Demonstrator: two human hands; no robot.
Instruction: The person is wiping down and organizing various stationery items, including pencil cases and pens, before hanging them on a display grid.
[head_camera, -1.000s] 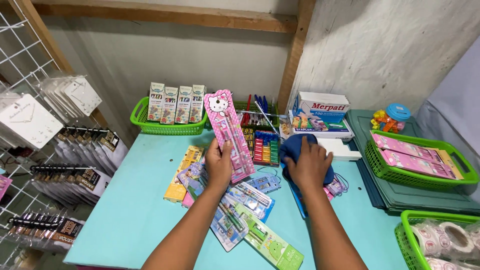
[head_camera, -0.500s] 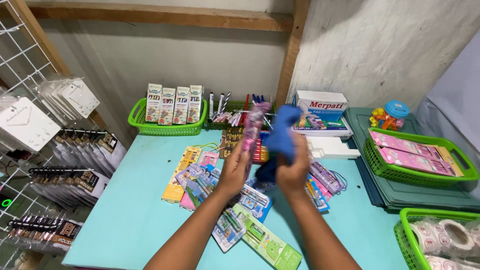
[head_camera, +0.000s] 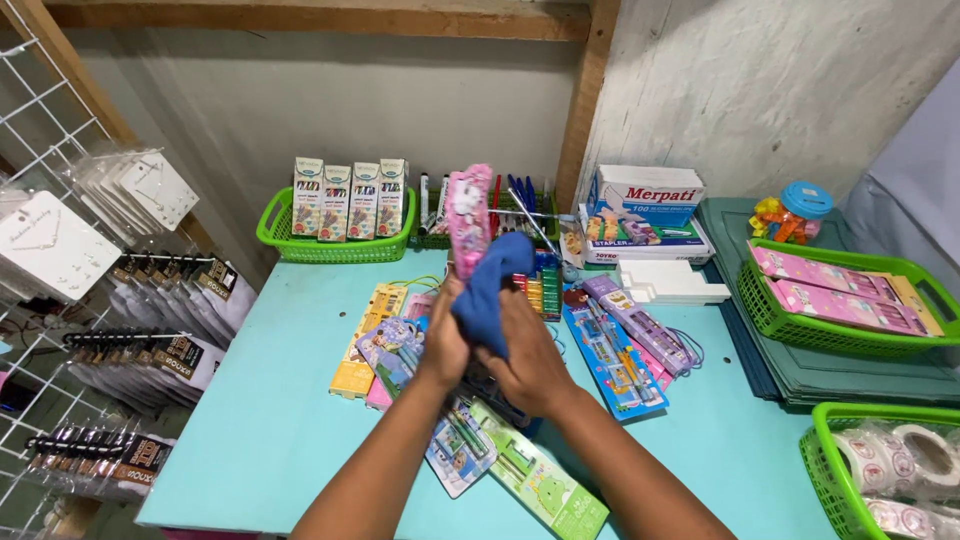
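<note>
My left hand (head_camera: 446, 345) holds a pink cartoon-cat stationery pack (head_camera: 467, 215) upright above the turquoise table (head_camera: 270, 420). My right hand (head_camera: 530, 365) grips a blue cloth (head_camera: 488, 290) and presses it against the lower part of that pack. Both hands meet over a heap of packaged stationery sets (head_camera: 480, 450) lying flat on the table. A yellow pack (head_camera: 360, 345) lies just left of my left hand.
A green basket of small boxes (head_camera: 335, 235) stands at the back left, a white stapler box (head_camera: 645, 195) at the back. Green baskets with pink packs (head_camera: 850, 300) and tape rolls (head_camera: 890, 465) sit on the right. A wire rack with hanging cards (head_camera: 90, 300) is on the left.
The pink pack lay on the table under my left hand; now it is lifted upright. My right hand has brought the blue cloth up from the table against the pack.
</note>
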